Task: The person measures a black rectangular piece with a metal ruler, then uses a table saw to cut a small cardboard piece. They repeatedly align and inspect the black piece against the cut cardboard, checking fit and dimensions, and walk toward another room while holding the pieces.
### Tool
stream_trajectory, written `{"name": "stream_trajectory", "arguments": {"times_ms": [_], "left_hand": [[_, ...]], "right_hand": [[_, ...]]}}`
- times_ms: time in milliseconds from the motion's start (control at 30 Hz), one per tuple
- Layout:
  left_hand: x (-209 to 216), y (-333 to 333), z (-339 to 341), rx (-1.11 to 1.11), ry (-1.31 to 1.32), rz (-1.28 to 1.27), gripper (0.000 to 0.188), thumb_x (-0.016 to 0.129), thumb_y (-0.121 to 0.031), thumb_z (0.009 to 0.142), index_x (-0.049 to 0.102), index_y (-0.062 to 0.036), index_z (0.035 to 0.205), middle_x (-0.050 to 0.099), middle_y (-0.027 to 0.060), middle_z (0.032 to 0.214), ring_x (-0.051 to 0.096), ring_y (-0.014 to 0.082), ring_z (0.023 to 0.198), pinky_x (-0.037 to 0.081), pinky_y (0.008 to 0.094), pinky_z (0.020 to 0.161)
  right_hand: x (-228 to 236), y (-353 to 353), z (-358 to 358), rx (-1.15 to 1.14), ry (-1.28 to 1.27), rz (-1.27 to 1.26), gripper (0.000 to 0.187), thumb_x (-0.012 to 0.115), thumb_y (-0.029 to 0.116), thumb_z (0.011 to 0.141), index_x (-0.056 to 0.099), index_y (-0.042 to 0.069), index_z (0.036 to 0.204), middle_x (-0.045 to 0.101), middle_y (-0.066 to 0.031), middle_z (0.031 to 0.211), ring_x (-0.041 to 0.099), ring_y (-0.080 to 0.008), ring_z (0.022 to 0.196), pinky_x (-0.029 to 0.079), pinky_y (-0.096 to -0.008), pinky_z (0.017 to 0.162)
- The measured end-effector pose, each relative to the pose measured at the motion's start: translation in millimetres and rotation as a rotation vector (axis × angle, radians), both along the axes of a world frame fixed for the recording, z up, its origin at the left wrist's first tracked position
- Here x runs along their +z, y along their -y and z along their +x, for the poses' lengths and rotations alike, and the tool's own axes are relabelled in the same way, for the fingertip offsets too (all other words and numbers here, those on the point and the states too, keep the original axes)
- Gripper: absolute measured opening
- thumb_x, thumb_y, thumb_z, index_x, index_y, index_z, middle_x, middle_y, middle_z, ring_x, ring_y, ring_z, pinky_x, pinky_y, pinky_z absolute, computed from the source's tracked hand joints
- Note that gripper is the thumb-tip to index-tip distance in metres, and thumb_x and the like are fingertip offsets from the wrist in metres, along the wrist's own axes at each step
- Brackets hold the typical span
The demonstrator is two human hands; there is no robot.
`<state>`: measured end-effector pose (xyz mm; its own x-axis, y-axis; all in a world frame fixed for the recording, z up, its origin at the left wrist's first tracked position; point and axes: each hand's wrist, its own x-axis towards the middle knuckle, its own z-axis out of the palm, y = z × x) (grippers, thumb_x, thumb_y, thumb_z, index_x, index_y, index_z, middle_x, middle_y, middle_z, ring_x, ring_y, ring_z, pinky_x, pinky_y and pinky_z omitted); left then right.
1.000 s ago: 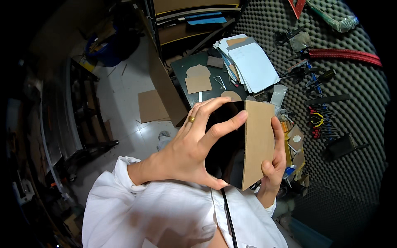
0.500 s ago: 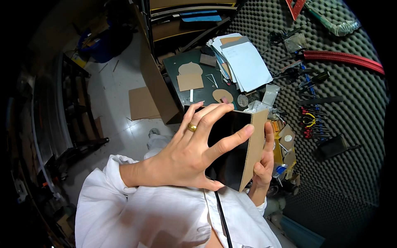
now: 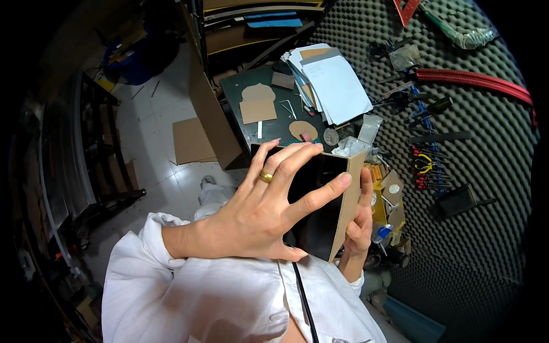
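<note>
A black, glossy-faced box (image 3: 320, 194) with a brown board side (image 3: 346, 211) is held up in front of my white shirt. My left hand (image 3: 260, 200), with a gold ring on one finger, spans its dark face. Fingertips reach the top edge, one finger presses near the brown side, and the thumb is lower down. Beyond that side, my right hand (image 3: 359, 228) is up against the box, one finger stretched upward and the thumb bent. Part of the right hand is hidden behind the board. A thin black cord (image 3: 303, 297) hangs down over the shirt.
A dark green tabletop (image 3: 234, 88) ahead carries brown board pieces (image 3: 258, 110) and a stack of papers (image 3: 334, 86). At right, tools, including yellow pliers (image 3: 423, 164), hang on grey foam (image 3: 486, 137). Brown board (image 3: 193, 140) lies on the floor, and a blue bin (image 3: 128, 63) stands far left.
The view has shifted slightly, so the table and wall sit a little further left. Both hands keep nearly the same hold on the box.
</note>
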<state>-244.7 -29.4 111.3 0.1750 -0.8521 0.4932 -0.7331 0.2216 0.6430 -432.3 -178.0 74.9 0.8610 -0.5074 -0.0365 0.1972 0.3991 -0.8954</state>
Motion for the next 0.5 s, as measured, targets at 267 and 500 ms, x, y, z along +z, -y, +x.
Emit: {"name": "stream_trajectory", "arguments": {"times_ms": [267, 500], "left_hand": [[-1.5, 0.1, 0.4, -0.005, 0.013, 0.017, 0.111, 0.09, -0.039, 0.047, 0.04, -0.0193, 0.144, 0.034, 0.0231, 0.137, 0.035, 0.0405, 0.131, 0.031, 0.0615, 0.105], [-1.1, 1.6, -0.4, -0.012, 0.018, 0.032, 0.113, 0.09, -0.04, 0.047, 0.038, -0.0211, 0.145, 0.033, 0.0231, 0.138, 0.034, 0.0402, 0.132, 0.029, 0.0617, 0.107]], "right_hand": [[-4.1, 0.9, 1.1, 0.006, -0.001, 0.013, 0.106, 0.075, 0.023, 0.074, 0.008, 0.013, 0.155, 0.036, -0.0104, 0.148, 0.042, -0.0218, 0.134, 0.036, -0.0357, 0.111], [-2.8, -0.6, 3.0, 0.017, 0.031, 0.03, 0.106, 0.074, 0.021, 0.074, 0.006, 0.014, 0.155, 0.036, -0.0112, 0.149, 0.042, -0.0227, 0.134, 0.036, -0.0362, 0.111]]}}
